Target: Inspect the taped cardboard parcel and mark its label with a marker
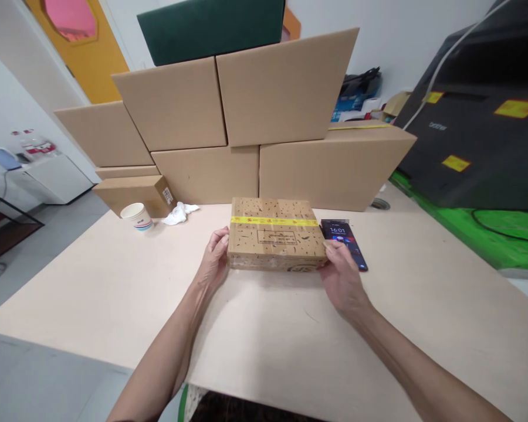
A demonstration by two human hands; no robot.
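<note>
A flat brown cardboard parcel [273, 234] with a strip of yellow tape across its top lies on the pale table [114, 293]. My left hand [215, 262] grips its near left corner, fingers curled against the side. My right hand [342, 278] grips the near right corner, thumb on the top edge. A dark phone [344, 241] with its screen lit lies just right of the parcel, partly behind my right hand.
Large plain cardboard boxes [246, 117] are stacked along the table's back edge. A paper cup [136, 216] and a crumpled white tissue [179, 213] sit at back left. A black machine [479, 117] on a green mat [479, 234] fills the right side. A tape roll [381, 204] lies near it.
</note>
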